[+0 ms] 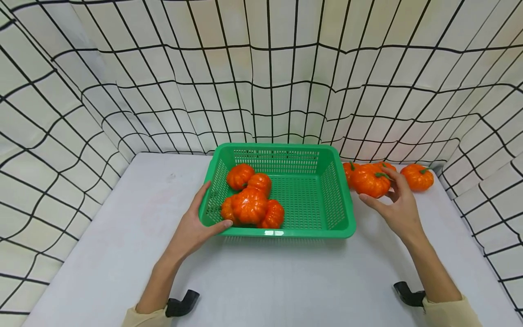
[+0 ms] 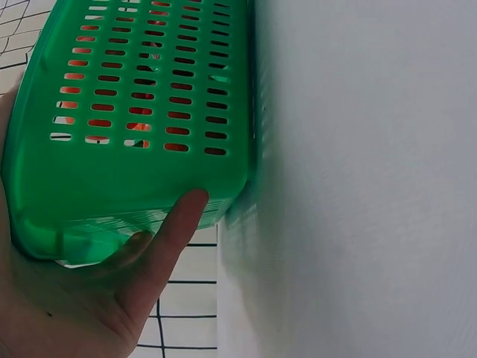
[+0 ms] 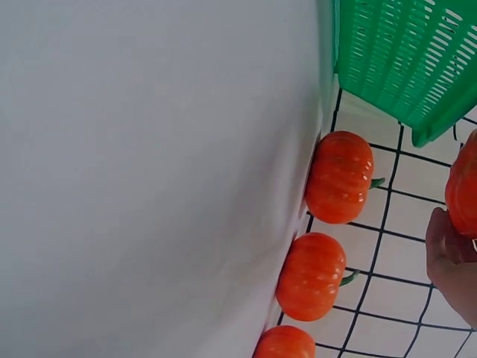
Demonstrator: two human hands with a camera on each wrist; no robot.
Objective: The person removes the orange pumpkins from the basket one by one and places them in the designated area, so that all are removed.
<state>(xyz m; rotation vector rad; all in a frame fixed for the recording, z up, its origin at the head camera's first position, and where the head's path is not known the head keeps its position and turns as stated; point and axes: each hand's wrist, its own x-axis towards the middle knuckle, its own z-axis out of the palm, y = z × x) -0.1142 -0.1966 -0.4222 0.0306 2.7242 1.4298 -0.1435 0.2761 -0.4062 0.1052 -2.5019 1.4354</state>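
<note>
Catching a pale patch (image 1: 273, 233) on the front rim of the basket (image 1: 327, 234), too washed out to tell as label or glare. Showing a faint grey mark (image 1: 171, 176) on the desk (image 1: 286, 281), left of the basket, too small to read. Gripping the basket at its front-left corner with the left hand (image 1: 195, 227), with the thumb over the front rim and the fingers against the left end. Holding the held pumpkin (image 1: 371, 181) in the right hand (image 1: 394, 206), between thumb and fingers, above the desk and just beyond the basket's right end. Counting five basket pumpkins (image 1: 249, 205), gathered in the left half, with one resting on top of others and with slotted floor (image 1: 300, 200) showing to the right. Counting three desk pumpkins (image 1: 416, 177) past the right end, lined up near the back edge, with two partly hidden behind the held pumpkin in the head view. Walled in by the net (image 1: 271, 68) at back, left and right, with the basket's back side near it. Leaving broad stretches of desk to the left and in front, with a narrower strip at right. Wearing pale sleeves (image 1: 451, 313) and, at each wrist, a black bracket (image 1: 183, 304) jutting inward over the desk.
</note>
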